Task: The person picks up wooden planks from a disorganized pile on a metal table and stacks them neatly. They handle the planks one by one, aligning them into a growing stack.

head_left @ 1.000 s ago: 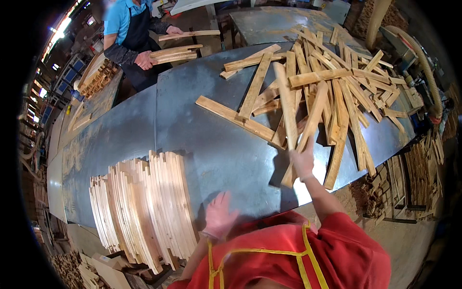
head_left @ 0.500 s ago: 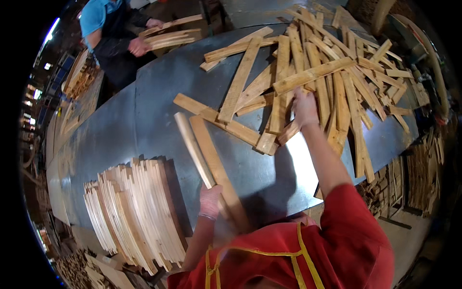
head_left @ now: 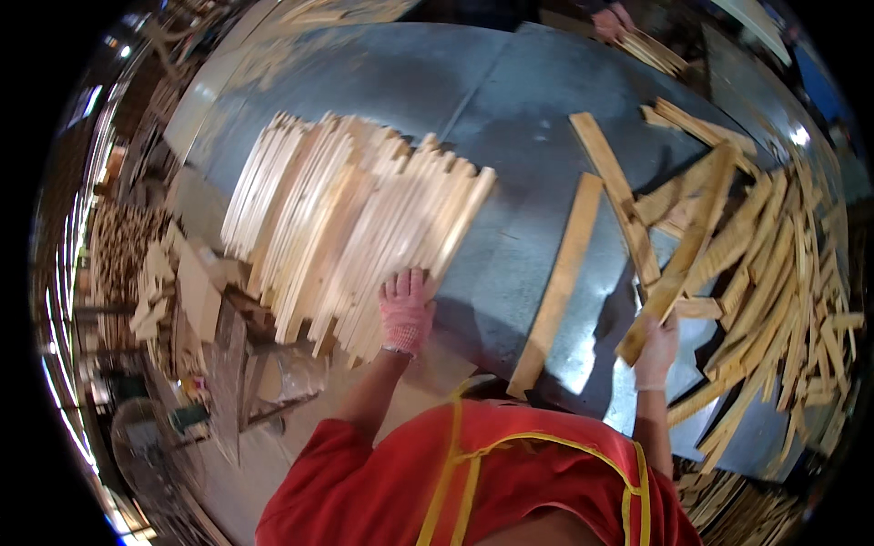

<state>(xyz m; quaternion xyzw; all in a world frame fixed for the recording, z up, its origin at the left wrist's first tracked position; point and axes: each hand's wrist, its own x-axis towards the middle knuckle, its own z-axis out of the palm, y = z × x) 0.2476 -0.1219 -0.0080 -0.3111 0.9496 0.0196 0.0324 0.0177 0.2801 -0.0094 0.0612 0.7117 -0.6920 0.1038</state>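
The left hand (head_left: 406, 311) is laid flat, fingers spread, on the stacked slats (head_left: 350, 227); a careless push could fan them off the table (head_left: 510, 100) edge. The right hand (head_left: 655, 350) is closed around a plank (head_left: 678, 250) end in the loose pile (head_left: 783, 273); neighbours could be dragged along.

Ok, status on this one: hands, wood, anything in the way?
Left hand flat on the stacked slats. Right hand gripping a long slat at the loose pile. One plank lies between on the metal table.

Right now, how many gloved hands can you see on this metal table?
3. The left hand rests on the stacked wood slats; the right hand grips a slat from the loose pile; another person's hand at the far edge. Others may be hidden.
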